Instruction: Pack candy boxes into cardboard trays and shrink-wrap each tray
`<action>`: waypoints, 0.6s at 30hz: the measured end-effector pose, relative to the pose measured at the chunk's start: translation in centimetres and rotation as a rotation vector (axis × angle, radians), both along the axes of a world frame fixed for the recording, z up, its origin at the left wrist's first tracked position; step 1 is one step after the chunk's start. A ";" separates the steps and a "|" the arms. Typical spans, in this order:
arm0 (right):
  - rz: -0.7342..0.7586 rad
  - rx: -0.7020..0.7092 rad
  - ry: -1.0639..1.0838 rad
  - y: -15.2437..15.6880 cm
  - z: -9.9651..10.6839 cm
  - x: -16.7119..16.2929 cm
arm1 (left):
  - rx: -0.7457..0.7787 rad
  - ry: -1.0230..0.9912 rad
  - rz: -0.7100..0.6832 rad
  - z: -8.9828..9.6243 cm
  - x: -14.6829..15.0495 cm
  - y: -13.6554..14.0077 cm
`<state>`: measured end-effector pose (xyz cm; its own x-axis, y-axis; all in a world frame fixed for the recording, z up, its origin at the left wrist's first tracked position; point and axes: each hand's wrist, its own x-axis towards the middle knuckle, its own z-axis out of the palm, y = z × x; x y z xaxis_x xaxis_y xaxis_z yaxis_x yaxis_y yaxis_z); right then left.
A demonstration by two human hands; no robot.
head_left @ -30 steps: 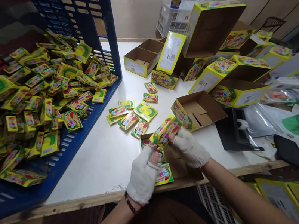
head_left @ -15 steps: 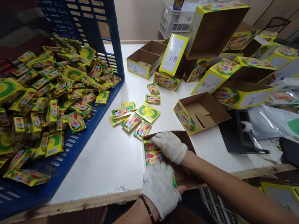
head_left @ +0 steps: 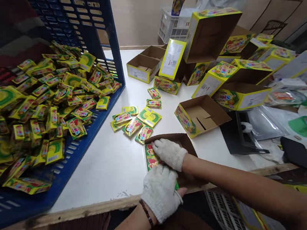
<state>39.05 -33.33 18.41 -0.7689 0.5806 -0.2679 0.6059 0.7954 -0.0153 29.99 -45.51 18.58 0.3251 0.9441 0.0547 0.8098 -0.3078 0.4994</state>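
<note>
In front of me, an open brown-lined carton (head_left: 183,138) lies near the table's front edge. Along its left side runs a row of small yellow-and-green boxes (head_left: 151,162) with red print. My left hand (head_left: 160,192), in a white fingerless glove, is closed over the near end of that row, its bare thumb out to the right. Gloved the same way, my right hand (head_left: 170,153) reaches into the carton, fingers together and curled over the far boxes. Both hands partly hide the row. Several loose small boxes (head_left: 132,126) lie on the table just beyond.
A blue basket (head_left: 87,139) on its side at left spills many small boxes (head_left: 58,87). One open carton (head_left: 204,112) stands right of my hands; more cartons (head_left: 213,35) are piled behind it. Farther right are green tape (head_left: 306,125) and a black phone-like object (head_left: 297,152).
The view has shifted slightly, so the table things appear a little further left. Both hands remain at the row of small boxes, with only slight finger movement.
</note>
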 end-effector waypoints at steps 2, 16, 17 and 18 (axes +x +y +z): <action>0.016 0.024 0.078 0.1 0.7 1.2 | 0.235 -0.231 0.054 -1.3 -1.2 -0.4; 0.104 0.040 -0.014 -0.3 -0.5 -1.7 | -0.163 -0.864 0.683 -5.0 -3.5 3.7; 0.094 0.015 -0.025 -0.1 -0.2 -1.8 | -0.170 -0.876 0.685 -5.0 -3.5 3.5; 0.092 -0.027 -0.018 0.1 0.1 -1.6 | -0.173 -0.889 0.695 -5.1 -3.6 3.3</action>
<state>37.40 -33.24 18.47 -0.8134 0.5002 -0.2968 0.5308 0.8471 -0.0271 26.40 -42.19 13.47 -0.3594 0.9220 -0.1439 0.1164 0.1973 0.9734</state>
